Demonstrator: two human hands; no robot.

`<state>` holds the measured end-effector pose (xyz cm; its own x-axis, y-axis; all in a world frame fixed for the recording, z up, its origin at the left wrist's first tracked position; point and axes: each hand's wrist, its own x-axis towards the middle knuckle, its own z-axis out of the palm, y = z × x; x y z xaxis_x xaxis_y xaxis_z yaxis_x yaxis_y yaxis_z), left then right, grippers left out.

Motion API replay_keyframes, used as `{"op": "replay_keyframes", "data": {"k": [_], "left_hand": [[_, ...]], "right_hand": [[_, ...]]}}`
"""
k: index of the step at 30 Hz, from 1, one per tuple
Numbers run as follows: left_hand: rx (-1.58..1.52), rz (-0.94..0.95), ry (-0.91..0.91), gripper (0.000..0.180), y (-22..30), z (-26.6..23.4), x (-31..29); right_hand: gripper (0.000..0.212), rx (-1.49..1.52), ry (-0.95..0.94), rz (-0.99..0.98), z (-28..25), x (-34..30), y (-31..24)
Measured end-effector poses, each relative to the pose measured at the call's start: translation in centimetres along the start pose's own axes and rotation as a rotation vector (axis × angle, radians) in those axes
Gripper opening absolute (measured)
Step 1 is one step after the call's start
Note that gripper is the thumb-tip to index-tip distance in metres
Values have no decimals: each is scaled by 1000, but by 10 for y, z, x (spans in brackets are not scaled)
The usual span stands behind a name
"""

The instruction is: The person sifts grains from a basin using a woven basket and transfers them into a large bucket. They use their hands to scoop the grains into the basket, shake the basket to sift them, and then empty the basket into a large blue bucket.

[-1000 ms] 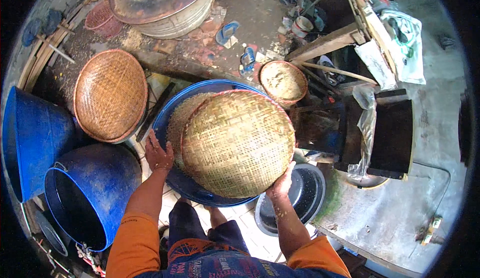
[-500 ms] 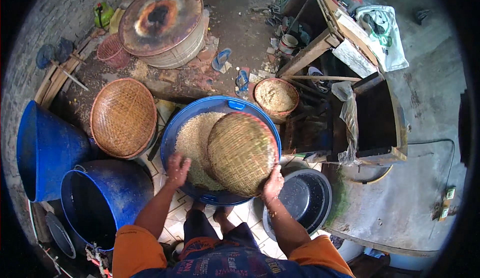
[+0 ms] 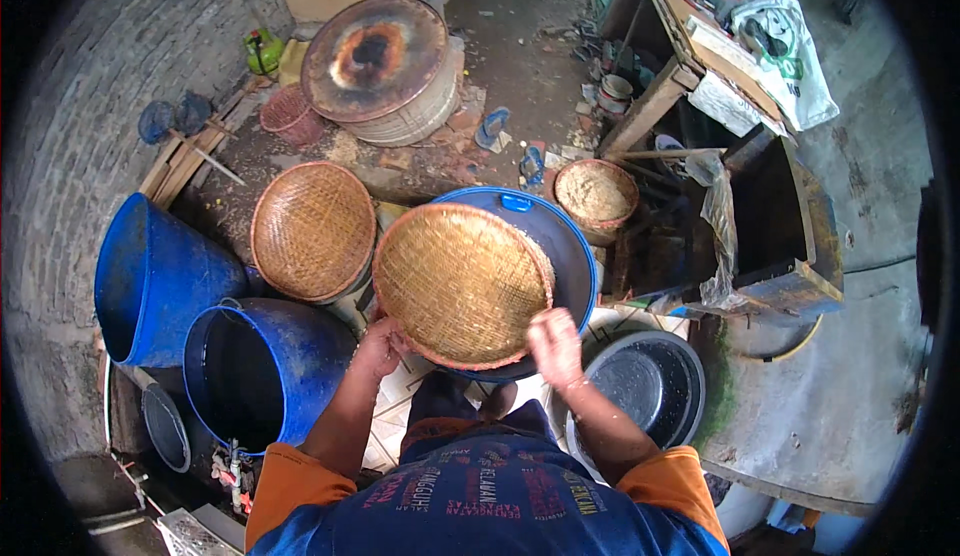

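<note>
Above blue tub point(image 3: 575, 256), both hands' grip on woven tray point(image 3: 460, 284).

Both hands grip a round woven bamboo tray point(image 3: 462, 284) by its near rim, the left hand point(image 3: 378, 346) at its lower left, the right hand point(image 3: 553, 346) at its lower right. The tray lies over a wide blue basin point(image 3: 570, 256). A second woven tray point(image 3: 312, 230) leans beside blue barrels point(image 3: 160, 276), and a small basket of grain point(image 3: 596, 194) sits behind.

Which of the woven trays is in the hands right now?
The round woven tray over the blue tub, held at its near rim by both hands; the other woven tray lies untouched to its left.
</note>
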<state>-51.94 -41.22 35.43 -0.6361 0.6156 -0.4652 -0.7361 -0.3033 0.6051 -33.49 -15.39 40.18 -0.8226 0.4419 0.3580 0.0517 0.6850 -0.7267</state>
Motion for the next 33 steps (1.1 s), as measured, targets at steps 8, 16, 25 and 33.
{"op": "replay_keyframes", "data": {"k": [8, 16, 25, 33], "left_hand": [[743, 601, -20, 94, 12, 80, -18], [1445, 618, -356, 84, -22, 101, -28], [1134, 490, -9, 82, -27, 24, -41], [1145, 284, 36, 72, -30, 35, -53]], "right_hand": [[44, 646, -296, 609, 18, 34, 38], [21, 1017, 99, 911, 49, 57, -34], [49, 1666, -139, 815, -33, -5, 20], [47, 1592, 144, 962, -21, -49, 121]]}}
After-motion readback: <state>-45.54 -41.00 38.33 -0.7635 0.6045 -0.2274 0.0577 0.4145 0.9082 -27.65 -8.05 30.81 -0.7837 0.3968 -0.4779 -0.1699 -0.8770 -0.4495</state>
